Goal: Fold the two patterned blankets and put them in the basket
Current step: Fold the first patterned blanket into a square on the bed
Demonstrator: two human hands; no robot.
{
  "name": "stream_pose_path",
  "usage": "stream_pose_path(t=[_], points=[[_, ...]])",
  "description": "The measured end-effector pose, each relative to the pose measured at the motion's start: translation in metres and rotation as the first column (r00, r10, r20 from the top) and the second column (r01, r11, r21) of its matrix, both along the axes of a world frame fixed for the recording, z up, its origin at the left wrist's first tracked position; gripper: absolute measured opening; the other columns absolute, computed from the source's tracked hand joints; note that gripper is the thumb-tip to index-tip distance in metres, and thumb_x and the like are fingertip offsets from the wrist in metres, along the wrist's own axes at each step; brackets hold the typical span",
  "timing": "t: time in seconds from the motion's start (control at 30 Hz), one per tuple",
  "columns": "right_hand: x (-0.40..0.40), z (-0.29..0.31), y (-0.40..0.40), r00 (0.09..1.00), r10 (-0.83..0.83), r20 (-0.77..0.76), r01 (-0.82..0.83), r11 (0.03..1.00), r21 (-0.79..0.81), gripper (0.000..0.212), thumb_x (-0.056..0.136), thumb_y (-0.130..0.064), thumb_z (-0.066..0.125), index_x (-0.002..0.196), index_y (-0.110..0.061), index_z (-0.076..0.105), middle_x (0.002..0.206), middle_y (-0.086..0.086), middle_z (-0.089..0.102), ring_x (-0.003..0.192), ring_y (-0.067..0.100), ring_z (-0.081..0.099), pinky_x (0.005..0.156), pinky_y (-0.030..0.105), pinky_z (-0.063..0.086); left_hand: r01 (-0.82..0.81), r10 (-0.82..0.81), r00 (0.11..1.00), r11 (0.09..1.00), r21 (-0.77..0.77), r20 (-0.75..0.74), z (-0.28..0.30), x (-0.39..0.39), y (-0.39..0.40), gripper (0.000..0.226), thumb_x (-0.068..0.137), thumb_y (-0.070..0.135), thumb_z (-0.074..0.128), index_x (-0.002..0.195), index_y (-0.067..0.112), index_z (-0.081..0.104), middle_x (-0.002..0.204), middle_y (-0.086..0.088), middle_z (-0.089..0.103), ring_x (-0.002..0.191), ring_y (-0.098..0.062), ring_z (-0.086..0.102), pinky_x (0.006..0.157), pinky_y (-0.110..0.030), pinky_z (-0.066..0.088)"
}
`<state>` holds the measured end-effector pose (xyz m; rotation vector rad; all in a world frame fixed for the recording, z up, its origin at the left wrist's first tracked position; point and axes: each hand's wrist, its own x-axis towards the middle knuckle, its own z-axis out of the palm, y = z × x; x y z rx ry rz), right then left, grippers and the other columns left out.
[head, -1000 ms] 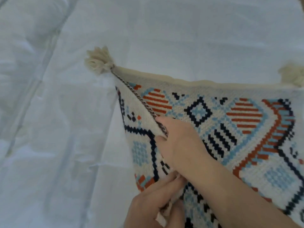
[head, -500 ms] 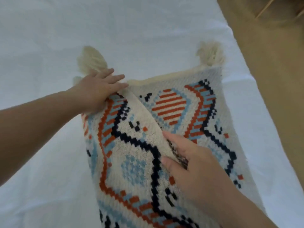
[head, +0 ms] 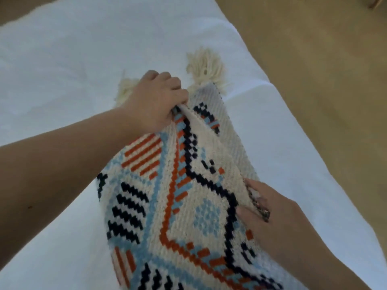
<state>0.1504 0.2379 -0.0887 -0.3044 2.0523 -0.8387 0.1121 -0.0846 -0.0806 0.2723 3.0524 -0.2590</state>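
Note:
A cream patterned blanket with orange, blue and black woven shapes lies on a white bed sheet. Cream tassels stick out at its far corners. My left hand is clenched on the far top edge, beside the left tassel. My right hand pinches the near right edge, thumb on top of the pattern, and lifts a flap whose plain cream underside faces right. No basket or second blanket is in view.
The bed's right edge runs diagonally from the top middle to the lower right. Beyond it is a tan floor. The white sheet stretches away to the left and far side.
My left hand went from lying flat on the far corner to clenching the edge. The flap under my right hand stands higher. The view has shifted, with more floor showing on the right.

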Motion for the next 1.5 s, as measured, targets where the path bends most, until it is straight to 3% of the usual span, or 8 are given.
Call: stream_pose_path(t=[0.23,0.5,0.6,0.77,0.9,0.97,1.1,1.5], points=[[0.001,-0.037,0.045,0.988,-0.145,-0.045,0.151,0.971,0.187,0.040,0.088,-0.055,0.060,0.124,-0.045,0.045,0.088,-0.024,0.057,0.067,-0.010,0.056,0.061,0.007,0.039,0.066,-0.020,0.986,0.960,-0.273,0.168,-0.039,-0.051,0.051,0.052,0.084,0.020,0.067,0.133,0.026,0.049,0.138,0.003,0.052,0.133,-0.025,0.038,0.112,-0.042,0.028],[0.031,-0.046,0.066,0.922,-0.313,0.226,0.283,0.946,0.156,0.060,0.052,-0.067,0.083,0.093,-0.034,0.055,0.098,-0.019,0.066,0.085,-0.007,0.055,0.072,0.002,0.044,-0.040,0.103,0.990,0.859,-0.510,0.095,-0.028,-0.077,0.058,0.042,0.085,0.024,0.065,0.125,0.022,0.053,0.125,-0.003,0.052,0.118,-0.028,0.043,0.102,-0.040,0.031],[0.044,-0.061,0.089,0.922,-0.360,0.141,0.328,0.921,0.210,0.033,0.071,-0.005,0.087,0.078,-0.015,0.056,0.096,0.015,0.068,0.076,0.010,0.055,0.071,0.010,0.045,-0.131,0.169,0.984,0.901,-0.413,0.057,-0.039,-0.084,0.069,0.066,0.084,0.014,0.062,0.144,0.016,0.035,0.155,-0.014,0.026,0.142,-0.036,0.024,0.116,-0.046,0.022],[0.061,-0.074,0.117,1.000,-0.016,-0.018,0.020,0.976,0.217,0.027,0.083,-0.001,0.075,0.104,-0.007,0.059,0.121,0.029,0.059,0.108,0.037,0.057,0.082,0.009,0.046,-0.383,0.384,0.923,0.922,0.048,0.002,-0.059,-0.052,0.100,0.061,0.104,0.040,0.021,0.159,0.017,0.006,0.167,-0.009,-0.007,0.154,-0.030,-0.010,0.124,-0.050,-0.003],[0.070,-0.064,0.071,0.767,-0.009,-0.641,0.225,0.940,0.256,0.060,0.085,-0.057,0.057,0.122,-0.010,0.060,0.119,0.022,0.065,0.106,0.043,0.064,0.087,0.052,0.047,-0.317,0.284,0.922,0.944,0.090,0.264,-0.089,-0.015,0.100,0.082,0.097,0.068,0.007,0.157,0.018,-0.015,0.165,-0.006,-0.023,0.149,-0.024,-0.026,0.123,-0.047,-0.011],[0.085,-0.069,0.049,0.640,0.203,-0.741,-0.039,0.972,0.232,0.058,0.094,-0.057,0.030,0.131,-0.016,0.050,0.138,0.017,0.052,0.130,0.036,0.047,0.103,0.052,0.032,-0.352,0.289,0.912,0.917,0.190,0.292,-0.099,-0.016,0.093,0.087,0.096,0.070,0.013,0.157,0.017,-0.017,0.164,-0.003,-0.025,0.149,-0.019,-0.027,0.124,-0.043,-0.009],[0.083,-0.098,0.007,0.570,0.440,-0.694,-0.304,0.898,0.319,0.075,0.090,-0.070,0.037,0.147,-0.021,0.040,0.156,0.010,0.036,0.143,0.030,0.029,0.113,0.051,0.019,-0.319,0.253,0.932,0.913,0.253,0.260,-0.105,-0.027,0.088,0.089,0.095,0.071,0.019,0.159,0.018,-0.011,0.166,0.001,-0.021,0.151,-0.015,-0.022,0.124,-0.040,-0.008],[0.103,-0.141,0.041,0.528,0.486,-0.697,-0.122,0.855,0.504,0.099,0.080,-0.088,0.028,0.152,-0.020,0.029,0.158,0.008,0.024,0.151,0.029,0.014,0.113,0.058,0.019,-0.440,0.405,0.891,0.881,0.171,0.207,-0.109,-0.063,0.076,0.087,0.098,0.066,0.019,0.154,0.017,-0.025,0.159,-0.011,-0.037,0.146,-0.028,-0.033,0.123,-0.046,-0.011]])
